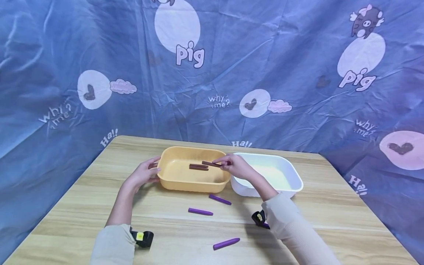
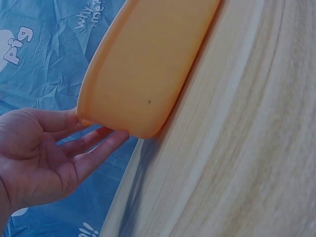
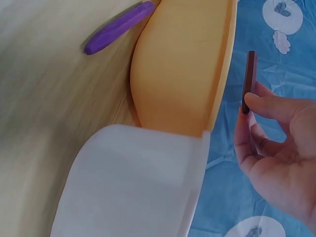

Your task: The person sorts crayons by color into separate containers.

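Note:
My right hand (image 1: 236, 166) pinches a brown crayon (image 3: 250, 79) between thumb and fingers. In the head view it is over the right end of the yellow-orange basin (image 1: 192, 186). Two brown crayons (image 1: 198, 167) lie side by side on that basin's floor. My left hand (image 1: 143, 173) is at the basin's left end; its fairly straight fingers touch the outer wall and rim in the left wrist view. Purple crayons lie on the table in front: one close to the basin (image 1: 220, 199), another left of it (image 1: 200, 211), and a third nearer (image 1: 226, 243).
A white basin (image 1: 294, 180) stands right beside the orange one, partly behind my right forearm. Another purple piece (image 1: 266, 225) shows partly behind the right wrist camera. A blue printed curtain (image 1: 212, 73) hangs behind the wooden table (image 1: 165, 235).

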Tool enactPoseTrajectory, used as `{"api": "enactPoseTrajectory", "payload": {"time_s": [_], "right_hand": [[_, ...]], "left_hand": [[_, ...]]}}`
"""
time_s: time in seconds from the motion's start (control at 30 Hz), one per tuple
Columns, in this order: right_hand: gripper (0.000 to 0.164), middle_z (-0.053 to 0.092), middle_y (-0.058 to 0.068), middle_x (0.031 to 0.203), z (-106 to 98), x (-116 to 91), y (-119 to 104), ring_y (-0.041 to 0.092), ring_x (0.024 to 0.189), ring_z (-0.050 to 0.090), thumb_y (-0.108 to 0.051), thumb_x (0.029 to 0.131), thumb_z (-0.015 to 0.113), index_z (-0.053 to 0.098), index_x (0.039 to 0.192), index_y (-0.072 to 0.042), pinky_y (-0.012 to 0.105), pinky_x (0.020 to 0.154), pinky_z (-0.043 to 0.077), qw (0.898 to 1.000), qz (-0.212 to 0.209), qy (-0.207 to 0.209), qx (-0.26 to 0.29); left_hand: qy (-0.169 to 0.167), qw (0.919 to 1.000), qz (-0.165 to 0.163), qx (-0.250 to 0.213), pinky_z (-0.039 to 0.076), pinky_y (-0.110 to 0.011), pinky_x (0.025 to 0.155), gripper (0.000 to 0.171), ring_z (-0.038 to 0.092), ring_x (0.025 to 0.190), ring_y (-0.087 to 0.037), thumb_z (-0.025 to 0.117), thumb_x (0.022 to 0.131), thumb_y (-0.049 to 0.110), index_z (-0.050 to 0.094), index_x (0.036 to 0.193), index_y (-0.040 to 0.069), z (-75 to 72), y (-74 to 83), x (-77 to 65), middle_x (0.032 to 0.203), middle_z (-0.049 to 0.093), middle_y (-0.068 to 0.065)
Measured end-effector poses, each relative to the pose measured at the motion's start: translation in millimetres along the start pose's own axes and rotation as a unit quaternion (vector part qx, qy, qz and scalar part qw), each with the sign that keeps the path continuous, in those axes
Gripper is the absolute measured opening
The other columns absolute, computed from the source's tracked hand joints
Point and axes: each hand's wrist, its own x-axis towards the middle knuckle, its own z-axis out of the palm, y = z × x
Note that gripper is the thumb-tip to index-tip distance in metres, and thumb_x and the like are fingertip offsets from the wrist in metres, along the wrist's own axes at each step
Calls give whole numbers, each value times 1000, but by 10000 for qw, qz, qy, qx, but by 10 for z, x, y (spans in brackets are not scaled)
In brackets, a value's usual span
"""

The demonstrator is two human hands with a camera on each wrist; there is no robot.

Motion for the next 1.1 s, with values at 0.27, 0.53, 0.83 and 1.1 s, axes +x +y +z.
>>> {"api": "enactPoseTrajectory", "payload": {"time_s": [0.27, 0.53, 0.83, 1.1], "right_hand": [[27, 44, -5, 61, 70, 179, -9, 9, 61, 40, 8, 80, 58, 70, 103, -1, 24, 58, 36, 9998, -163, -53, -78], [28, 39, -7, 55, 205, 350, 1, 5, 48, 30, 7, 80, 59, 70, 104, -4, 20, 49, 29, 9991, -58, -324, -264], [31, 56, -1, 60, 361, 499, 0, 5, 53, 41, 9, 74, 58, 72, 97, -4, 19, 53, 36, 9958, -258, -451, -756], [32, 65, 5, 79, 465, 528, 37, 12, 64, 51, 10, 71, 59, 73, 95, -6, 22, 59, 42, 9943, -38, -416, -981]], "left_hand": [[30, 10000, -70, 36, 49, -40, 84, 56, 40, 116, -45, 40, 93, -5, 13, 143, -7, -15, -8, 21, 137, 24, -35], [27, 10000, -43, 34, 49, -40, 84, 56, 41, 115, -46, 40, 93, -6, 13, 142, -8, -20, -17, 27, 137, 25, -36], [33, 10000, -48, -4, 48, -42, 85, 56, 42, 115, -45, 41, 93, -5, 14, 143, -7, -9, -8, 22, 137, 25, -35], [73, 10000, -55, 15, 47, -43, 86, 56, 40, 116, -46, 40, 93, -5, 13, 143, -7, -12, -7, 28, 137, 25, -35]]}}
